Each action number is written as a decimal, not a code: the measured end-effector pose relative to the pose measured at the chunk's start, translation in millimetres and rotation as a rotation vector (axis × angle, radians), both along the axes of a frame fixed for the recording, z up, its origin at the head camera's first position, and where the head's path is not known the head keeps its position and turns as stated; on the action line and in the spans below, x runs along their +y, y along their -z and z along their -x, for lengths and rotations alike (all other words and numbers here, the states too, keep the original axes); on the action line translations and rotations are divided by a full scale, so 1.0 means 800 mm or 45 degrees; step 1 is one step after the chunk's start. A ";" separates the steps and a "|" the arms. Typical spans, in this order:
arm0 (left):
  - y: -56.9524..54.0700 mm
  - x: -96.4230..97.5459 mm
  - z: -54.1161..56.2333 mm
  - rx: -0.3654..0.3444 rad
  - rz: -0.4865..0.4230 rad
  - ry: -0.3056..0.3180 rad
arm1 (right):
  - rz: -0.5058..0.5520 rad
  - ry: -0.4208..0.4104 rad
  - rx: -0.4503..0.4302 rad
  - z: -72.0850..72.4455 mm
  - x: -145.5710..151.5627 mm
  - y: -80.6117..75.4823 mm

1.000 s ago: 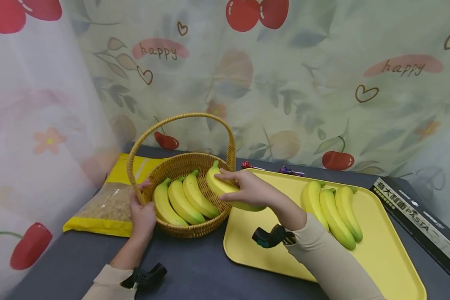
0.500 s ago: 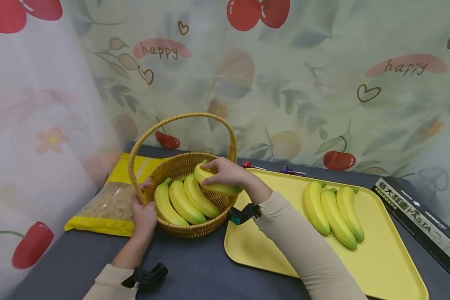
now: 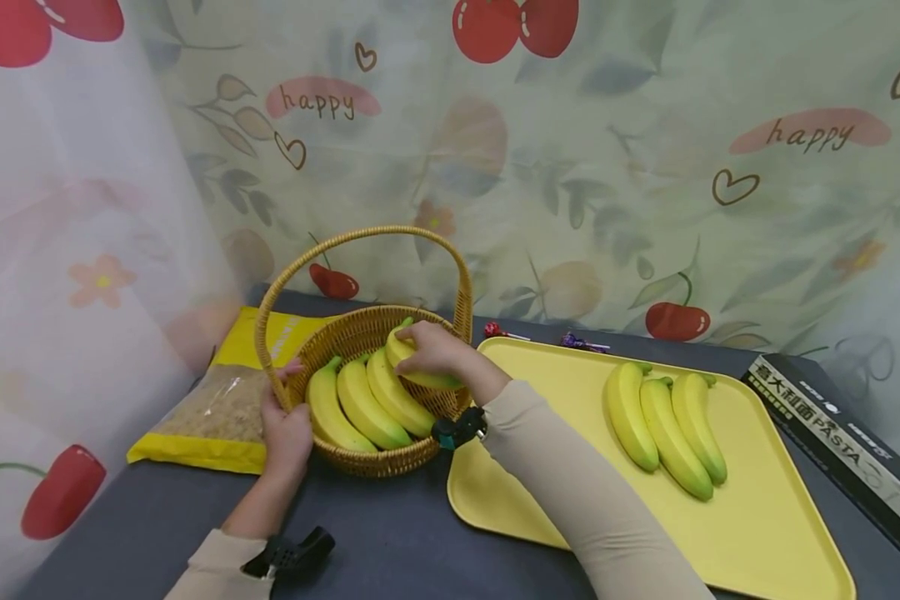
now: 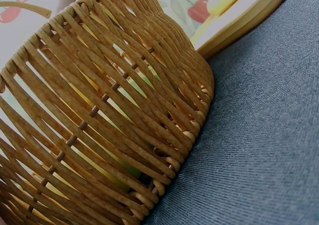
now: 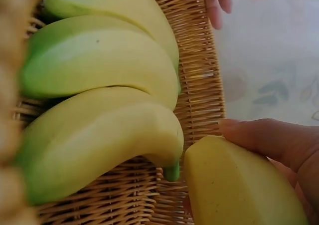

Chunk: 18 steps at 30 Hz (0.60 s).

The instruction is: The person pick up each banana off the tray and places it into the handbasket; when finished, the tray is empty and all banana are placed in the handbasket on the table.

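A wicker basket (image 3: 378, 462) with a tall arched handle stands on the dark tabletop. Three yellow bananas (image 3: 371, 406) with green tips lie side by side in it. My right hand (image 3: 438, 350) grips another banana (image 5: 239, 185) over the basket's right part, thumb on one side; in the right wrist view it sits beside the stem of the nearest banana (image 5: 104, 140). At the basket's left side, by the foot of the handle, my left hand (image 3: 285, 429) holds the rim. The left wrist view is filled by the woven wall (image 4: 104, 105), bananas showing through its gaps.
Right of the basket lies a yellow tray (image 3: 525, 500) bearing three bananas (image 3: 667, 429). Past it is a black pasta box (image 3: 840, 450). Two wrapped lollipops, one red (image 3: 498, 331) and one purple (image 3: 581, 342), lie behind the tray. A yellow bag (image 3: 202, 408) sits left of the basket.
My right hand has carried its banana leftward from the basket's right rim to inside it, up against the other bananas. My left hand keeps its hold on the basket.
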<state>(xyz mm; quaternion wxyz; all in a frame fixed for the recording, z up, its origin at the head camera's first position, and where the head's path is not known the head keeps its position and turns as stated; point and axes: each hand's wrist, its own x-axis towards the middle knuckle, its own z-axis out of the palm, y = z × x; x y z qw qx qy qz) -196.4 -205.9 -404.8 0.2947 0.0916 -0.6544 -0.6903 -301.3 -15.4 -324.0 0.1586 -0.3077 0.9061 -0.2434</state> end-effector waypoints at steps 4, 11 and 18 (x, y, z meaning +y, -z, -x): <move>0.000 0.000 -0.001 -0.011 0.005 0.004 | -0.031 0.037 -0.056 0.002 -0.005 0.000; 0.000 0.000 0.000 0.010 -0.009 -0.002 | -0.142 0.094 -0.127 0.002 -0.009 0.003; 0.002 0.001 0.001 0.004 -0.008 -0.003 | -0.180 0.115 -0.247 0.008 -0.010 0.000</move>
